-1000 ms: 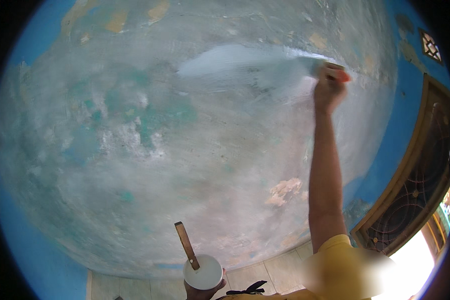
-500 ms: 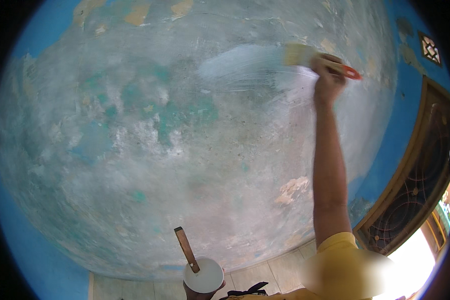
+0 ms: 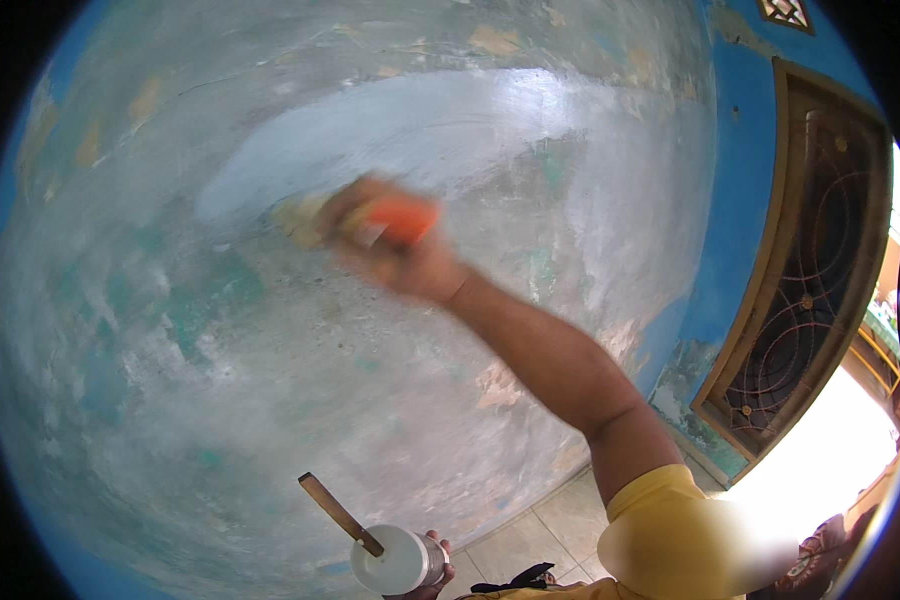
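My right hand (image 3: 395,240) is closed round the handle of a wide paintbrush (image 3: 302,220), whose pale bristles press on the patchy grey wall (image 3: 300,330). Motion blurs both the brush and the hand. A whitish wet band (image 3: 370,125) sweeps across the wall above the brush. Low in front of me, my left hand (image 3: 438,570) grips a white tub (image 3: 400,558) from its right side. A flat wooden stick (image 3: 340,513) stands tilted in the pale liquid, leaning out to the left.
Right of the grey area runs a blue wall strip (image 3: 740,160), then a dark door (image 3: 810,250) with a curved metal pattern and wooden frame. Bright light enters beside it. A small lattice vent (image 3: 785,12) sits at upper right. Floor tiles (image 3: 540,530) meet the wall below.
My right hand has swept the brush left and downward, and the whitish band now reaches further left. My view has turned right. The tub stays in my left hand, now tilted more.
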Motion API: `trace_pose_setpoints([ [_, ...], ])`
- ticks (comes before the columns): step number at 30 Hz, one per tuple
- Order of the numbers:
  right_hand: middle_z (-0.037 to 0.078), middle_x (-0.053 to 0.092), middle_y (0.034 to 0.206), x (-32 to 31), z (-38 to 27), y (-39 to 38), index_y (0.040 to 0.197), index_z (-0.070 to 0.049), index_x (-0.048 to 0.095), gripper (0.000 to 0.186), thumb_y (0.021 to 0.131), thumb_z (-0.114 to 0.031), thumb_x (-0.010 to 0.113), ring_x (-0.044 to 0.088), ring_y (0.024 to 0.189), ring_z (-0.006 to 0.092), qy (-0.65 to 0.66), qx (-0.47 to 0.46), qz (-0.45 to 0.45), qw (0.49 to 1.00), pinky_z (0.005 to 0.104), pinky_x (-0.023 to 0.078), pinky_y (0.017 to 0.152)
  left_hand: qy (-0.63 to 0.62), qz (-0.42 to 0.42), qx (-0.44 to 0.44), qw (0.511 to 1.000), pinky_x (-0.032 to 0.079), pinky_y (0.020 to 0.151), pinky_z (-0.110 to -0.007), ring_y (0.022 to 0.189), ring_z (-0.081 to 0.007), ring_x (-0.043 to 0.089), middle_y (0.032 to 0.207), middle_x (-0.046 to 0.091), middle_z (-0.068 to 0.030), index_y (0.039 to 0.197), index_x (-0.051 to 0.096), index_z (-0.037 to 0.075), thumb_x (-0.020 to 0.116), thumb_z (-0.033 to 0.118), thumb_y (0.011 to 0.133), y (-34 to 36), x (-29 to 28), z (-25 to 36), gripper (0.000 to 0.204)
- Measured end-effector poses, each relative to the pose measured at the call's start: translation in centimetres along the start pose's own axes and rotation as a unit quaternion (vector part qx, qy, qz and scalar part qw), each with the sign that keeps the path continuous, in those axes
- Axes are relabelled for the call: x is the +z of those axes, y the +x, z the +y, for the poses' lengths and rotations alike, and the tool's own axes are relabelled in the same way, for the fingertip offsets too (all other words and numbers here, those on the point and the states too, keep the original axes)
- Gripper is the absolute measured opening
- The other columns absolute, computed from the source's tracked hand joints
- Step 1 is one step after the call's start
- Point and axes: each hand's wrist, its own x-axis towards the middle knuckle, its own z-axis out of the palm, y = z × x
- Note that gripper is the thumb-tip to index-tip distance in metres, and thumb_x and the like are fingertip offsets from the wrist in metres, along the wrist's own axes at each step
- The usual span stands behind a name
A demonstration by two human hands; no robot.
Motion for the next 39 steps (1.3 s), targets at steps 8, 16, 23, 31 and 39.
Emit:
trace_pose_setpoints([
  [8,0.011,0.070,0.097,-31.2,12.5,-3.5,0.104,0.003,0.068,0.026,0.080,-0.005,0.076,0.068,0.081,0.0188,-0.090,0.178,0.398,0.896,0.0331,0.059,0.071,-0.280,0.029,-0.069,0.957,0.030,0.111,-0.056,0.139,-0.0329,0.036,0.145,0.047,-0.0109,0.144,0.045,0.008,0.056,0.053,0.090,0.5,3.0,-1.2,0.071],
  [16,0.011,0.067,0.106,-23.3,12.4,-7.1,0.092,-0.005,0.068,0.009,0.084,-0.003,0.064,0.065,0.095,0.0251,-0.330,0.122,0.151,0.924,0.0375,0.051,0.090,-0.318,-0.118,-0.038,0.940,0.031,0.109,-0.054,0.136,-0.0301,0.040,0.141,0.050,-0.0081,0.140,0.049,0.010,0.055,0.051,0.091,2.4,4.5,-3.0,0.064],
  [23,0.007,0.066,0.103,-12.3,2.1,-10.5,0.098,-0.011,0.066,0.027,0.075,-0.001,0.075,0.067,0.089,0.0244,-0.065,-0.043,-0.108,0.991,0.0357,0.057,0.075,-0.195,0.072,-0.023,0.978,0.033,0.105,-0.058,0.135,-0.0336,0.041,0.144,0.049,-0.0127,0.141,0.047,0.012,0.053,0.065,0.086,2.0,5.3,-3.2,0.077],
  [31,0.011,0.071,0.094,-22.7,8.0,-7.1,0.092,-0.003,0.066,0.014,0.082,0.005,0.072,0.071,0.085,0.0236,-0.260,-0.024,0.078,0.962,0.0315,0.056,0.076,-0.246,0.106,-0.042,0.963,0.037,0.097,-0.053,0.135,-0.0299,0.038,0.139,0.050,-0.0063,0.134,0.051,0.021,0.063,0.053,0.080,2.1,6.9,-3.0,0.064],
  [39,0.012,0.072,0.098,-25.7,9.6,-6.5,0.095,-0.007,0.069,0.022,0.075,0.001,0.076,0.071,0.090,0.0257,-0.417,-0.066,0.092,0.902,0.0319,0.057,0.072,0.128,0.111,0.045,0.984,0.036,0.098,-0.055,0.138,-0.0328,0.035,0.144,0.047,-0.0089,0.137,0.050,0.022,0.060,0.053,0.084,2.0,6.3,-4.2,0.062],
])
